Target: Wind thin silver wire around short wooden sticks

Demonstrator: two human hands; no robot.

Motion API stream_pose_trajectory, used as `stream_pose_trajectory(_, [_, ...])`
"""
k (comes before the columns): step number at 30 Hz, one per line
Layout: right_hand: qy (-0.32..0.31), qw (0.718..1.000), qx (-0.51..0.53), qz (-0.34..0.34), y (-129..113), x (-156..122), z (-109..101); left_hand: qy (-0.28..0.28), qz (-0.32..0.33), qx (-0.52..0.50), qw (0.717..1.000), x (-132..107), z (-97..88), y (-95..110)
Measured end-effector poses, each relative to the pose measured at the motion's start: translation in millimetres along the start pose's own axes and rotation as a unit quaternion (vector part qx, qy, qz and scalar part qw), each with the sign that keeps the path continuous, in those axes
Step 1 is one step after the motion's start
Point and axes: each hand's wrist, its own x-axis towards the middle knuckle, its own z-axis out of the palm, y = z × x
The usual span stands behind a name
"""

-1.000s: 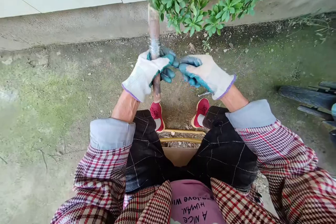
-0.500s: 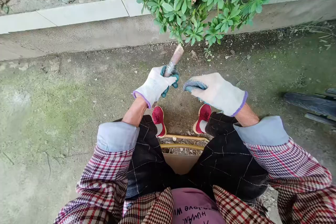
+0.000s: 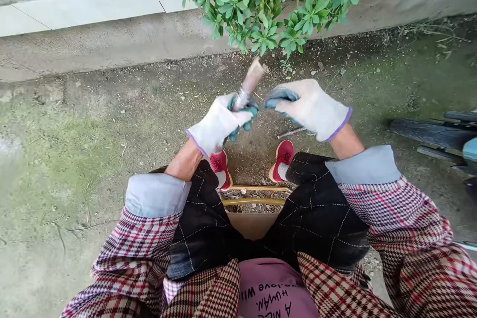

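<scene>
My left hand (image 3: pixel 227 119), in a white work glove with a blue-green palm, is closed around a wooden stick (image 3: pixel 254 75). Silvery wire (image 3: pixel 242 98) is coiled round the stick just above my fingers. The stick tilts up to the right and is blurred. To its right, apart from it, is my gloved right hand (image 3: pixel 309 107), fingers bent and pressed together; what they hold, if anything, is too fine to see. A thin metal rod (image 3: pixel 290 132) shows beneath the right hand, partly hidden by it; I cannot tell whether it is held or lies on the ground.
A leafy green bush (image 3: pixel 261 5) overhangs the low concrete ledge (image 3: pixel 112 44) ahead. Pots stand on the ledge at upper left. A dark wheel-like object (image 3: pixel 428 131) is at right. Yellow bars (image 3: pixel 257 201) lie between my legs, behind my red shoes (image 3: pixel 219 166).
My right hand has risen a little and the metal rod has come into view under it. The stick in my left hand has shifted slightly up. The whole view has moved slightly.
</scene>
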Motion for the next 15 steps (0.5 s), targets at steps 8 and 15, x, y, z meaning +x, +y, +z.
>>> stream_pose_trajectory(8, [-0.029,0.993,-0.116,-0.012,-16.5,-8.3,-3.9,-0.093,0.020,0.431,0.897,11.3,5.0,-21.1])
stream_pose_trajectory(15, [0.048,0.997,-0.053,0.028,12.1,2.2,-8.0,-0.065,0.034,0.148,0.986,-5.3,6.5,11.9])
